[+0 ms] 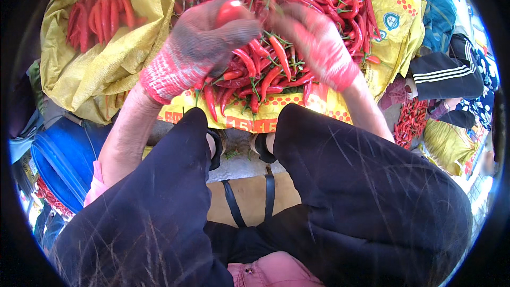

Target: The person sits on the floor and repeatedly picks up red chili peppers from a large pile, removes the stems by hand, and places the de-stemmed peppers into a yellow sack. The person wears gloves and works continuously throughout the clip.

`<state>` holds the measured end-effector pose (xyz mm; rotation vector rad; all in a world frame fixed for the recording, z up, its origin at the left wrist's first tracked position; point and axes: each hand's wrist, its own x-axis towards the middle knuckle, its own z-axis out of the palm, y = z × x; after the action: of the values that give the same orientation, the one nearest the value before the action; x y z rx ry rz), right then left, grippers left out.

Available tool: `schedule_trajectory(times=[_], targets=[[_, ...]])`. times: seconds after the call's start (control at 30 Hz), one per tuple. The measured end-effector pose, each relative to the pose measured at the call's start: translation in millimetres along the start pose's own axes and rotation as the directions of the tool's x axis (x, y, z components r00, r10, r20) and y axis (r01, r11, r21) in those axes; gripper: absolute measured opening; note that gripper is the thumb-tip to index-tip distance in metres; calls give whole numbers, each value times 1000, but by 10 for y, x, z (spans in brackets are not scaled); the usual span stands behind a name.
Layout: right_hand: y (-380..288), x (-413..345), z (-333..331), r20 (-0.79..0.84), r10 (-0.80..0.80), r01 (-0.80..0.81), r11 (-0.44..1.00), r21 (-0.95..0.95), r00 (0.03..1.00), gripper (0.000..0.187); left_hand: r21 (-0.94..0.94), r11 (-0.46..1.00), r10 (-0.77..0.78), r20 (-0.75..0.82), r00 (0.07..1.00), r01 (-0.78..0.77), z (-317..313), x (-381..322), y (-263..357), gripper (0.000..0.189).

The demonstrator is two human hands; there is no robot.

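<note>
My left hand (199, 42), in a pink-and-grey knit work glove, is closed around one or more red chili peppers (229, 12). Its fingers hide most of what it holds. Opposite it, my right hand (316, 42) wears a similar glove and is blurred. The right fingertips come close to the left ones, and whether they pinch a stem cannot be made out. Under both hands lies a heap of red chilies (275, 65) with green stems, spread over a yellow printed woven sack (392, 54).
At upper left, an opened yellow woven sack (111, 71) holds a bunch of red chilies (101, 16). A blue plastic tub (65, 155) stands left of my knee. On the right, another person's leg (446, 73) is beside more chilies (410, 121) and a filled yellow sack (446, 141).
</note>
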<state>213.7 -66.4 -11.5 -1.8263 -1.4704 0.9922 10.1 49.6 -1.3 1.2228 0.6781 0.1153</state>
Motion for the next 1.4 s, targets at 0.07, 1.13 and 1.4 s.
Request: schedule_trajectory(times=[0.07,1.13,1.4], targets=[[110,-63,111,170,-231,287,783,-552,958,30,17,969,-242,-109,964,246,-69,-37,-157,26],[373,90,63,-146,-3,-34,968,-247,989,34,-323,914,-338,-276,900,245,43,-43,-670,39],[-21,-83,361,0,24,-24,998,-62,1000,21,-434,883,-54,-470,881,-177,290,200,-521,30]])
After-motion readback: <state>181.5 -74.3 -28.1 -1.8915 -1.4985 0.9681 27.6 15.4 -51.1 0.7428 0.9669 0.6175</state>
